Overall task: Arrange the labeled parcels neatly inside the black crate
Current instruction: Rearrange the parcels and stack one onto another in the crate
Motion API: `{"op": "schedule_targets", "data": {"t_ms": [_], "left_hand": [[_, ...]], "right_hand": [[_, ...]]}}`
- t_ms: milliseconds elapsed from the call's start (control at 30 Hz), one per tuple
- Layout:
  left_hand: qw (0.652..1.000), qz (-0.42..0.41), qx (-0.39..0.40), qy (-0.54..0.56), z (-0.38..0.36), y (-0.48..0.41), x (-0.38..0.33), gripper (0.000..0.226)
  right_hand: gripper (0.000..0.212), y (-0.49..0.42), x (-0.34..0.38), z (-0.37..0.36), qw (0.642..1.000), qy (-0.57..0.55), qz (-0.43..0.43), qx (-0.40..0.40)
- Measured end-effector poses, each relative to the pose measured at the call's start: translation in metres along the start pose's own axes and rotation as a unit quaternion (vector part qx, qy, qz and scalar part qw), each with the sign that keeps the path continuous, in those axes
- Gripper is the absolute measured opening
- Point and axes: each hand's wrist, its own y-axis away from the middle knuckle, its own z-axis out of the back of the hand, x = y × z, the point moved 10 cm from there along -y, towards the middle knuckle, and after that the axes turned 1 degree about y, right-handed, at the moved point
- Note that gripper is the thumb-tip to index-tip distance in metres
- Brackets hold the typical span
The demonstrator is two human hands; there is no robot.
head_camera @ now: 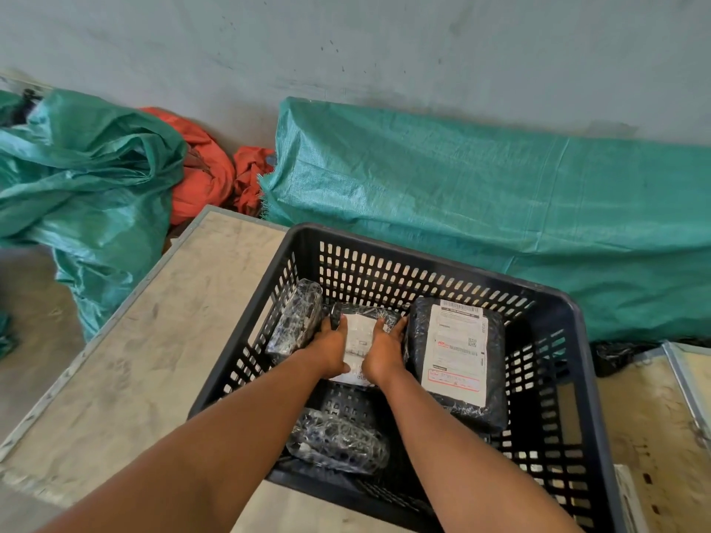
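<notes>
A black perforated crate (569,382) stands on a wooden table. Both my hands are down inside it, holding a small black-wrapped parcel with a white label (358,340) at the crate's middle. My left hand (331,350) grips its left side and my right hand (384,353) its right side. A larger labeled parcel (456,359) lies flat to the right, touching my right hand. A bubble-wrapped parcel (296,319) leans against the left wall. Another bubble-wrapped parcel (338,442) lies at the near side, under my forearms.
The wooden table (154,359) extends left of the crate, with a metal edge. Green woven sacks (481,209) and an orange sack (204,171) lie against the grey wall behind. Another board surface (654,425) sits at the right.
</notes>
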Motion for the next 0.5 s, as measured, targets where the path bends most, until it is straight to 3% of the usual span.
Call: {"op": "schedule_targets", "data": {"t_ms": [167, 333, 400, 500], "left_hand": [[0.999, -0.024, -0.004, 0.046, 0.025, 0.016, -0.014, 0.093], [0.987, -0.098, -0.087, 0.097, 0.092, 0.063, -0.034, 0.085], [0.974, -0.140, -0.129, 0.127, 0.120, 0.089, -0.037, 0.080], [0.931, -0.196, -0.185, 0.245, 0.162, 0.134, -0.020, 0.055]], "right_hand": [[0.064, 0.015, 0.005, 0.024, 0.998, -0.055, 0.022, -0.014], [0.056, 0.033, 0.012, 0.034, 0.988, -0.139, 0.045, -0.052], [0.055, 0.035, 0.017, 0.032, 0.986, -0.153, 0.045, -0.058], [0.052, 0.043, 0.042, 0.024, 0.979, -0.186, 0.067, -0.050]]}}
